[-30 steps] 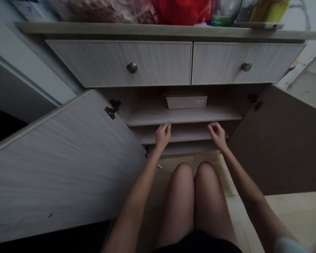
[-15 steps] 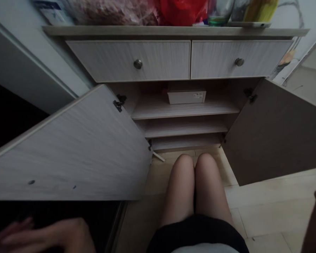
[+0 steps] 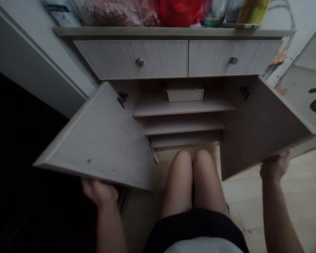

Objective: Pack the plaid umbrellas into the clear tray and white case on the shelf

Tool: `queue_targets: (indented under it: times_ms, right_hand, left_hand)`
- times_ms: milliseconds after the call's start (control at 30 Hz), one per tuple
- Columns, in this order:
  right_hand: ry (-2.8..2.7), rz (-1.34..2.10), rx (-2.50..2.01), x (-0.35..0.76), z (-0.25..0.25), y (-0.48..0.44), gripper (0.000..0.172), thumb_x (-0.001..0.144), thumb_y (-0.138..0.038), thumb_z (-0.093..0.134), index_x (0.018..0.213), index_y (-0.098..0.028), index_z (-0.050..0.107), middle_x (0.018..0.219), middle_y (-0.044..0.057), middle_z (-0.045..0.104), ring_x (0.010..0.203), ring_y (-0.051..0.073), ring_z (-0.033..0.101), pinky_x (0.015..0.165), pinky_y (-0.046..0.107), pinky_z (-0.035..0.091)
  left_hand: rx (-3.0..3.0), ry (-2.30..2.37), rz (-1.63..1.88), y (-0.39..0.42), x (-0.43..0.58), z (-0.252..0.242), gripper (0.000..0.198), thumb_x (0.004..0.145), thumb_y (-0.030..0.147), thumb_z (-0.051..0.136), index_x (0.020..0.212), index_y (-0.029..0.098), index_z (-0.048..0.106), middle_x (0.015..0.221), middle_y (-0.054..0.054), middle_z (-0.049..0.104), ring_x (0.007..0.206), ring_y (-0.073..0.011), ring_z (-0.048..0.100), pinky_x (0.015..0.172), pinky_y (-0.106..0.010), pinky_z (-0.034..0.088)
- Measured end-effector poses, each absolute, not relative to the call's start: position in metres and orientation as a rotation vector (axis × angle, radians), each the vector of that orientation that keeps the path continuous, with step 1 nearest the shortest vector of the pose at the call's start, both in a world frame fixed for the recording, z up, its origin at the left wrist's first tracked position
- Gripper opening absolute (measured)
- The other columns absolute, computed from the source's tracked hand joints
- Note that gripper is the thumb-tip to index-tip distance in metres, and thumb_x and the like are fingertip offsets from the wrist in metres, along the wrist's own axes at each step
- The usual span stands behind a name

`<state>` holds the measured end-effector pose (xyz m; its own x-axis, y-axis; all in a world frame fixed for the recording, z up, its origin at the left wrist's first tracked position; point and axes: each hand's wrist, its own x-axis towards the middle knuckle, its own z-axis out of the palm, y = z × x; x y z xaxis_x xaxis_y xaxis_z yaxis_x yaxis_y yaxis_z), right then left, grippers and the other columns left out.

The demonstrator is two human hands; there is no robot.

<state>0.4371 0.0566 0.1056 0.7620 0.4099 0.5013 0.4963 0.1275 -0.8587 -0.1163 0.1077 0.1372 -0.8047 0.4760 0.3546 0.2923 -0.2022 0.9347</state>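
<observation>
I crouch before a pale wood cabinet with both doors swung out. My left hand [image 3: 98, 191] grips the lower edge of the left door [image 3: 102, 140], fingers curled under it. My right hand [image 3: 275, 167] holds the lower edge of the right door [image 3: 260, 123] the same way. Inside are three shelves [image 3: 184, 107]; a white box [image 3: 185, 95] lies on the top one. My knees [image 3: 192, 165] are right in front of the bottom shelf.
Two drawers with round knobs [image 3: 139, 62] [image 3: 233, 60] sit above the doors. The cabinet top carries a red bag [image 3: 181, 10], a glass [image 3: 216, 12] and other clutter. Light floor tiles [image 3: 252, 207] lie to the right; the area to the left is dark.
Both hands left the middle shelf, dropped out to the sides, and now hold the two door edges. The doors have swung inward somewhat. The view has pulled back.
</observation>
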Motion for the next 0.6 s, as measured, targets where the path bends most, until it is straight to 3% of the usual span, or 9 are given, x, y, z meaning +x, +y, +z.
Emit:
queue_targets:
  times_ms: [167, 333, 600]
  right_hand:
    - [-0.797, 0.046, -1.368, 0.353, 0.105, 0.096, 0.046, 0.095, -0.058, 0.042, 0.113, -0.020, 0.061, 0.109, 0.012, 0.067, 0.102, 0.024, 0.065, 0.089, 0.041, 0.051]
    - [-1.227, 0.094, -1.321, 0.306, 0.131, 0.157, 0.037, 0.096, -0.051, 0.047, 0.101, -0.020, 0.067, 0.101, 0.011, 0.069, 0.097, 0.023, 0.064, 0.091, 0.039, 0.049]
    - [-1.430, 0.137, -1.409, 0.274, 0.145, 0.250, 0.035, 0.101, -0.042, 0.041, 0.107, -0.019, 0.066, 0.103, 0.012, 0.069, 0.088, 0.022, 0.065, 0.083, 0.035, 0.048]
  left_hand:
    - [1.392, 1.950, 2.111, 0.127, -0.061, 0.107, 0.033, 0.085, 0.051, 0.051, 0.088, 0.022, 0.065, 0.086, -0.008, 0.069, 0.089, -0.0251, 0.066, 0.085, -0.040, 0.053]
    - [1.925, 1.655, 1.849, 0.162, 0.002, 0.123, 0.031, 0.093, 0.048, 0.052, 0.087, 0.021, 0.067, 0.086, -0.010, 0.066, 0.088, -0.0243, 0.064, 0.085, -0.037, 0.050]
    - [2.056, 1.599, 1.411, 0.254, 0.079, 0.142, 0.027, 0.096, 0.037, 0.053, 0.091, 0.018, 0.071, 0.094, -0.012, 0.072, 0.095, -0.0249, 0.066, 0.087, -0.035, 0.046]
